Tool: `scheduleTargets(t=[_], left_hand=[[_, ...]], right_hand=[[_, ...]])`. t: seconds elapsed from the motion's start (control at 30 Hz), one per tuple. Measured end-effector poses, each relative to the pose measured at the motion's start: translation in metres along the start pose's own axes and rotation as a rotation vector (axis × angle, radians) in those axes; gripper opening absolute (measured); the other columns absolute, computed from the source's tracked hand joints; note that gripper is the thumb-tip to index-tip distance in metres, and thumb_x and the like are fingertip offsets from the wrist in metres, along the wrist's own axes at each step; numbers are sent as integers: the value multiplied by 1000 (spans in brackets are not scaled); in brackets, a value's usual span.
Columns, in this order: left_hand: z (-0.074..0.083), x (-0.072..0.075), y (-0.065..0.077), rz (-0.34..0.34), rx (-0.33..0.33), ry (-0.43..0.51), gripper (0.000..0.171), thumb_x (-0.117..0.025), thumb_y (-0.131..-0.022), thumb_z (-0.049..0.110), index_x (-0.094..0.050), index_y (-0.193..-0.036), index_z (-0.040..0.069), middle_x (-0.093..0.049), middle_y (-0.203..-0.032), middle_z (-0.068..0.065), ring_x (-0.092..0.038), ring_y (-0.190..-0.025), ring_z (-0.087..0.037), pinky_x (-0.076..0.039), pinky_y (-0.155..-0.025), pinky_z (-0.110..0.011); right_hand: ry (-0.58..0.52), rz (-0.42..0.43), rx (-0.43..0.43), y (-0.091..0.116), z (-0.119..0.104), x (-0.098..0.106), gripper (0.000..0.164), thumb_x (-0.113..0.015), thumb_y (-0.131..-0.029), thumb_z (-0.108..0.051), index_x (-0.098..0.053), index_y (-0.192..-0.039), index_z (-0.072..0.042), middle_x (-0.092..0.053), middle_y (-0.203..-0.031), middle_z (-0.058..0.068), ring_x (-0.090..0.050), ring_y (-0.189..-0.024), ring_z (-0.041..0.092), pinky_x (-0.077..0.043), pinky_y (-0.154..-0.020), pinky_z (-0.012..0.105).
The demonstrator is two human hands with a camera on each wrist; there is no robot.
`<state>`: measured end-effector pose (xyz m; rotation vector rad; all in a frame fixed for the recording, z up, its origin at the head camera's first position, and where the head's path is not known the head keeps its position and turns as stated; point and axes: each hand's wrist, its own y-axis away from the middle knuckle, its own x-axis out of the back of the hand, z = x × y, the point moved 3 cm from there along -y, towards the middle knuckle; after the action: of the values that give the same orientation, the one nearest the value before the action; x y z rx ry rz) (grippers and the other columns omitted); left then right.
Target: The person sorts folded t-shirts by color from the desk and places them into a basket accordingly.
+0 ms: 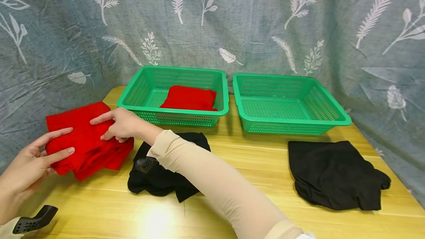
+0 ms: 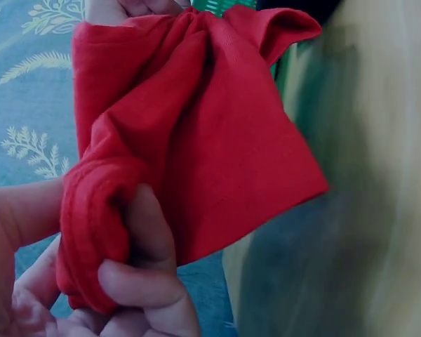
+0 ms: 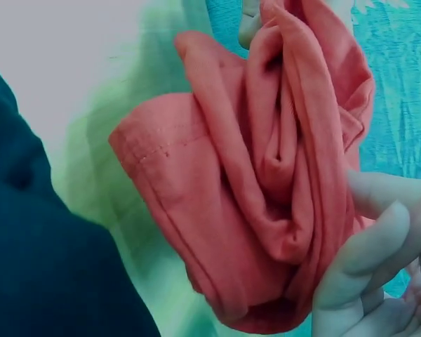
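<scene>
A folded red garment (image 1: 81,132) is held up off the table at the left, between both hands. My left hand (image 1: 33,161) grips its near left side, and in the left wrist view the fingers (image 2: 144,284) curl around a rolled edge. At the far right side of the cloth, my right hand (image 1: 121,124) pinches it. Loose folds and a stitched hem of the red garment (image 3: 172,140) hang below in the right wrist view. Another folded red garment (image 1: 189,98) lies inside the left green basket (image 1: 172,117).
A second green basket (image 1: 295,125) stands to the right, with nothing visible inside. One black garment (image 1: 154,183) lies partly hidden under the right forearm; another black garment (image 1: 332,172) is at the table's right. A patterned curtain (image 1: 252,21) hangs behind the wooden table (image 1: 245,165).
</scene>
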<state>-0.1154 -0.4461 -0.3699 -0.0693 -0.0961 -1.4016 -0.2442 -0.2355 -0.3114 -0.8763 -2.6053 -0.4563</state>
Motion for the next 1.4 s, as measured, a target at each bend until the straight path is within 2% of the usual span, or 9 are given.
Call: scheduleTargets(t=[0.23, 0.33, 0.5, 0.67, 0.8, 0.93, 1.2, 1.3, 1.4], left_hand=[[17, -14, -7, -2, -60, -49, 64, -71, -103, 5, -55, -155, 38, -42, -103, 14, -12, -61, -26, -12, -53, -43], [27, -23, -11, -21, -57, -47, 66, -72, -103, 6, -53, -158, 37, -37, -96, 16, -9, -59, -27, -9, -51, -43], [46, -40, -22, -77, -77, -16, 68, -72, -102, 3, -53, -158, 37, -24, -62, 10, -5, -55, -29, -6, -48, -43], [65, -58, -34, -94, -106, -74, 67, -72, -102, 5, -53, -159, 34, -44, -86, 7, -22, -57, -22, -17, -49, -37], [75, -72, -42, -135, -109, -67, 67, -73, -102, 7, -51, -161, 31, -53, -106, 6, -47, -76, -11, -38, -55, -27], [81, -85, -50, -192, -118, -32, 66, -72, -103, 6, -51, -161, 29, -58, -110, 4, -53, -82, -9, -43, -59, -23], [91, -104, -64, -249, -129, -7, 65, -71, -103, 7, -51, -162, 27, -56, -127, 2, -62, -101, -9, -55, -70, -20], [96, -113, -70, -247, -127, -53, 65, -71, -104, 10, -49, -162, 28, -56, -131, 5, -63, -103, -9, -57, -72, -21], [102, -126, -78, -248, -125, -96, 64, -72, -104, 13, -49, -162, 28, -61, -130, 7, -67, -105, -9, -60, -74, -23]], right_hand=[[-28, -14, 81, 16, -2, 24, 59, -78, -96, -1, -67, -149, -23, -29, -52, 0, -30, -45, 18, -38, -49, 25], [-42, -15, 101, 26, -1, 37, 61, -78, -96, -3, -65, -151, -24, -39, -62, 0, -30, -47, 18, -37, -51, 27], [-42, 1, 157, 44, 0, 63, 62, -80, -96, -7, -62, -153, -24, -63, -120, 2, -31, -48, 18, -39, -52, 28], [-25, 33, 194, 60, 4, 88, 62, -81, -97, -11, -61, -154, -26, -50, -164, 2, -34, -51, 19, -39, -52, 28], [8, 54, 188, 71, 9, 105, 64, -81, -97, -15, -60, -155, -30, -45, -169, -2, -40, -63, 21, -39, -53, 27], [38, 87, 183, 81, 14, 119, 64, -82, -97, -19, -60, -154, -34, -47, -167, -5, -48, -86, 20, -39, -53, 27], [13, 132, 161, 91, 21, 138, 65, -84, -96, -20, -60, -154, -36, -48, -164, -8, -53, -98, 19, -39, -56, 28], [12, 141, 156, 95, 24, 146, 66, -83, -97, -20, -58, -155, -37, -50, -163, -7, -53, -92, 17, -39, -57, 27], [-4, 155, 154, 101, 28, 157, 65, -81, -98, -19, -58, -156, -36, -53, -160, -4, -37, -67, 18, -36, -56, 26]])
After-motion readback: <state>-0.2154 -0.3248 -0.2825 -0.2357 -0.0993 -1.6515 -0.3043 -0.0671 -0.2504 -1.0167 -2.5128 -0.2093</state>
